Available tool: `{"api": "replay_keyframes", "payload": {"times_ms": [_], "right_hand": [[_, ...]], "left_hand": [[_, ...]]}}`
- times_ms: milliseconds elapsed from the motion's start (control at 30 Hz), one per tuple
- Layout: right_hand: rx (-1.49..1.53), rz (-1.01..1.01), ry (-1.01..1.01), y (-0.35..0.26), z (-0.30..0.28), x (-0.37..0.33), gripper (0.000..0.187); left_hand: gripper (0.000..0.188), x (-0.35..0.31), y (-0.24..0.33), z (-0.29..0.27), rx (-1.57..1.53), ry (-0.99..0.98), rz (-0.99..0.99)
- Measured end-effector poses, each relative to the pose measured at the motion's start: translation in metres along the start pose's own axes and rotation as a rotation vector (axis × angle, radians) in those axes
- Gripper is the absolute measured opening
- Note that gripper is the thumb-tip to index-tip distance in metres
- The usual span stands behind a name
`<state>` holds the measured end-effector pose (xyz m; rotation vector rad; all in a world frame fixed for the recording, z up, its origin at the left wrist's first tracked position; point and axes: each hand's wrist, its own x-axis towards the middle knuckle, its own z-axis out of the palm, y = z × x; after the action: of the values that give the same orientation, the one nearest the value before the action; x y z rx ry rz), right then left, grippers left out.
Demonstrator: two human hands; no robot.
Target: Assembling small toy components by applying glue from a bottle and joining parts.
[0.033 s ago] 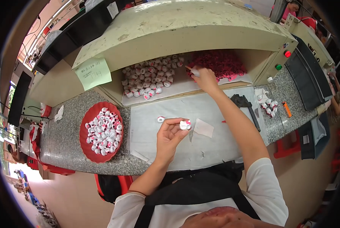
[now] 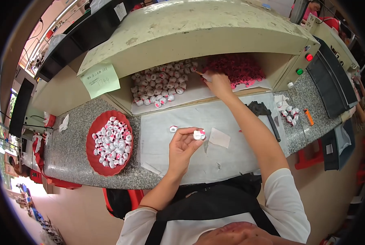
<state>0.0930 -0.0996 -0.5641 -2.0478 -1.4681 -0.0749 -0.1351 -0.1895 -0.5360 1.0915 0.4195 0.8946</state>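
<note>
Between the thumb and fingers of my left hand (image 2: pixel 181 149) is a small rounded white-and-pink plastic piece (image 2: pixel 199 134), held above the white sheet (image 2: pixel 182 163) on the bench. My right hand (image 2: pixel 220 85) reaches into the long cream-coloured housing (image 2: pixel 198 43), at the near left edge of a heap of small pink parts (image 2: pixel 241 70). Its fingers close around a thin stick with a white wrapped part (image 2: pixel 207 76); whether they also pinch a pink part is hidden. Left of this hand lies a heap of white-and-pink pieces (image 2: pixel 160 81). One single piece (image 2: pixel 173 129) rests on the sheet beside my left hand.
A red scalloped bowl (image 2: pixel 93 161) full of similar pieces stands at the left. A pale square of paper (image 2: pixel 220 138) lies on the sheet. To the right are a black-handled tool (image 2: pixel 273 126), several loose pieces (image 2: pixel 289 115) and an orange lighter (image 2: pixel 309 117). Red and green buttons (image 2: pixel 309 57) sit on the housing.
The stick's tip in my right hand has shifted slightly left. My left hand keeps its hold on the white-and-pink piece.
</note>
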Motion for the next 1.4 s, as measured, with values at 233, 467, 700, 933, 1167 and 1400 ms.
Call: {"api": "replay_keyframes", "payload": {"times_ms": [233, 467, 700, 933, 1167, 1400], "right_hand": [[-0.22, -0.147, 0.112, 0.009, 0.028, 0.015, 0.014], [0.164, -0.097, -0.001, 0.0, -0.004, -0.004, 0.02], [1.135, 0.315, -0.319, -0.022, -0.069, -0.078, 0.021], [1.361, 0.408, -0.229, -0.045, -0.083, -0.127, 0.023], [1.483, 0.425, -0.109, -0.06, -0.091, -0.164, 0.011], [1.447, 0.419, -0.14, -0.075, -0.089, -0.17, 0.011]], "left_hand": [[0.031, -0.004, -0.007, -0.006, -0.084, 0.047, -0.057], [0.031, -0.007, -0.005, -0.014, -0.121, 0.073, -0.033], [0.03, -0.003, -0.003, -0.008, -0.123, 0.054, -0.02], [0.029, -0.003, -0.003, -0.001, -0.094, 0.013, 0.01], [0.03, -0.004, -0.003, 0.002, -0.116, -0.019, -0.008], [0.027, -0.006, -0.017, -0.005, 0.034, -0.008, 0.121]]}}
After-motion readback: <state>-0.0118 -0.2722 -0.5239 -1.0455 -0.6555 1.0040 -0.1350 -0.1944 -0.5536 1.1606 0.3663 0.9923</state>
